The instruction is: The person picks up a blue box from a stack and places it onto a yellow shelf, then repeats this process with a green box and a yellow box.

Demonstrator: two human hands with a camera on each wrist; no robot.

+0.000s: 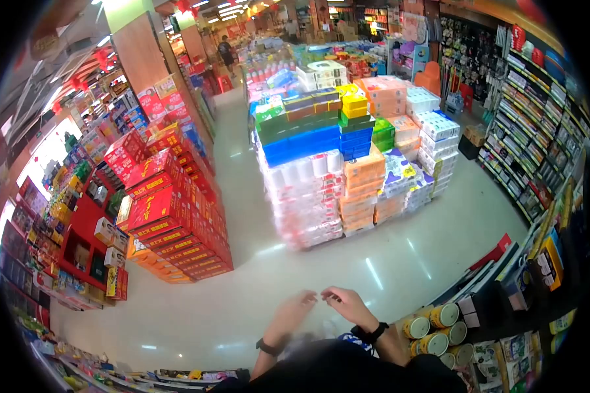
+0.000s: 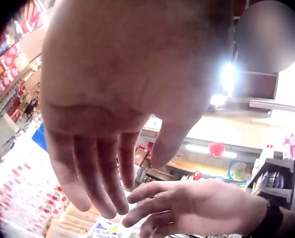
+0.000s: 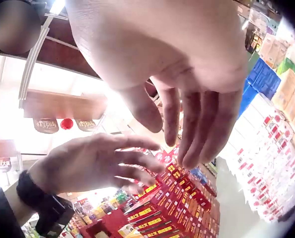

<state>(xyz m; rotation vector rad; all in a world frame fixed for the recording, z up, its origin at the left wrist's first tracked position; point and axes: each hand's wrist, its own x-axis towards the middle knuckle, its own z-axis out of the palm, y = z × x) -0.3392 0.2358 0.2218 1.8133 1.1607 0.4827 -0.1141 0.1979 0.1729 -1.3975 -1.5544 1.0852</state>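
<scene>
Both hands are held out in front of the body at waist height, fingertips close together and nothing between them. My left hand (image 1: 294,314) has its fingers loosely extended; in the left wrist view its palm and relaxed fingers (image 2: 100,163) fill the upper part. My right hand (image 1: 345,305) mirrors it, fingers slightly bent, and in the right wrist view its thumb and fingers (image 3: 192,124) hang loosely apart. Each wrist wears a black band (image 1: 372,333). Beneath the hands lies the shiny pale floor (image 1: 255,295).
Ahead stands a big stack of packaged tissue rolls (image 1: 308,196) with blue and orange packs. Red cartons (image 1: 170,216) are piled at the left. Yellow-rimmed cans (image 1: 432,344) sit on a shelf near the right arm. Tall shelving (image 1: 531,118) lines the right side. A person (image 1: 226,56) stands far down the aisle.
</scene>
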